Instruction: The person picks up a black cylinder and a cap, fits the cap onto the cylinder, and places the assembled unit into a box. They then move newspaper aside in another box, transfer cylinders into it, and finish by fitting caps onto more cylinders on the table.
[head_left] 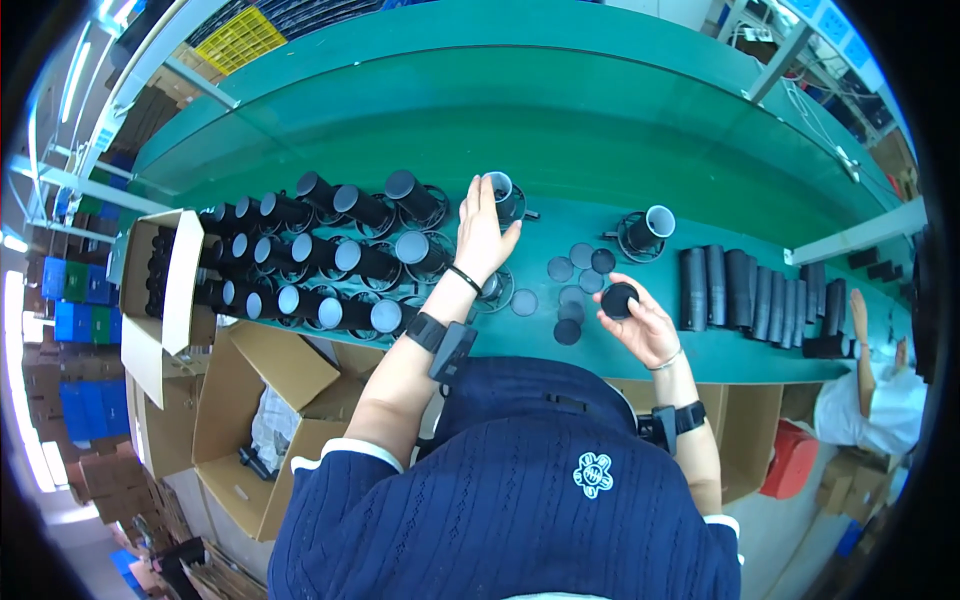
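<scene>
- 12 o'clock: left hand [484,238] flat beside white-lined black cylinder [502,183]; bumping risks tipping.
- 3 o'clock: our right hand [653,334] pinches black disc [618,300]; lax grip risks drop.

A workshop or factory floor, arranged for assembly work. A long green workbench [690,362] spans the scene from left to right, with pale metal framing [860,232] at its ends. Repeated parts indicate batch production: rows of alike black cylinders [368,262] at left, loose dark discs [560,268] near the middle, a line of black tubes [743,277] at right. An open cardboard carton [285,365] stands at near left; stacked brown boxes [105,480] and blue bins [95,410] occupy the left background. A second person [870,410] is at the bench's right end.
</scene>
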